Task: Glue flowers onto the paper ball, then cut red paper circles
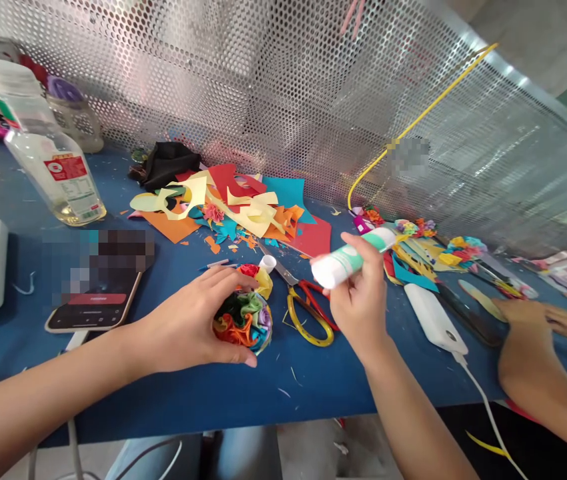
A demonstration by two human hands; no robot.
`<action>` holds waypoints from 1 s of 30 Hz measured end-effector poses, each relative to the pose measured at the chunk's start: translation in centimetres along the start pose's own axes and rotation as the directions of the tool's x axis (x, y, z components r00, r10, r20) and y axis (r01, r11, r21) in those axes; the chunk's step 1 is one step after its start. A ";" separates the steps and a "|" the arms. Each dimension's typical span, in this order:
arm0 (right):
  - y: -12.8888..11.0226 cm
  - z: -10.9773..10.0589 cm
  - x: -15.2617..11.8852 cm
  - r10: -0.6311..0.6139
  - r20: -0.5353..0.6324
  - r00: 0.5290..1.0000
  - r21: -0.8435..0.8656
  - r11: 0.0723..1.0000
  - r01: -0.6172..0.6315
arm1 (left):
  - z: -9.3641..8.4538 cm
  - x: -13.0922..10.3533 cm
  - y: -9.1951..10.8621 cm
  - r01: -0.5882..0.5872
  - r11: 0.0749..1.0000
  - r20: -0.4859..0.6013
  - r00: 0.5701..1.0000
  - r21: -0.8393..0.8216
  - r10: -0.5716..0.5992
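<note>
We saw the left hand (pixel 191 323) curled round a cluster of coloured paper flowers (pixel 247 320), holding it between thumb and fingers at the blue table (pixel 213 403). The right hand (pixel 358 293) gripped a green-and-white glue stick (pixel 353 258) raised above the tabletop — its print was too blurred for us to read. Between the hands lay scissors (pixel 292 291) with yellow and red handles, a small white cylinder (pixel 267 263) near the blades. Farther back, paper scraps (pixel 256 217) were heaped before a perforated metal screen (pixel 273 100). To the left lay a phone (pixel 96 320), a red bar (pixel 94 299) on its display; behind it stood a clear bottle (pixel 46 153) with a red-and-white label (pixel 71 177) — lettering we could not make out. To the right we saw a white power bank (pixel 433 317) and another person's hands (pixel 526 312).
</note>
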State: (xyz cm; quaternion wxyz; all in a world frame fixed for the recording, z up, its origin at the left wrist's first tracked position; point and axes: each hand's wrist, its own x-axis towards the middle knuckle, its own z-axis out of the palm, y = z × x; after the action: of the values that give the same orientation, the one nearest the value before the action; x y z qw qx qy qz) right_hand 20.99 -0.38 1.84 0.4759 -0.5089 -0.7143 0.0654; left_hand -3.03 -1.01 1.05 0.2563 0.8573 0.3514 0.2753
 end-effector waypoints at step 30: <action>8.7 1.6 2.1 0.136 0.214 0.967 -0.429 0.903 -0.032 | 1.0 0.1 -0.6 0.070 0.989 0.140 0.989 -0.134 -0.051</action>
State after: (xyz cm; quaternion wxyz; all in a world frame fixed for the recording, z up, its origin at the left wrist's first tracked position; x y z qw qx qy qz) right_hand 25.48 5.99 -2.77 0.2617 -0.6187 -0.7407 -0.0092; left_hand -2.63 -0.85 -0.01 0.3467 0.8432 0.3392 0.2319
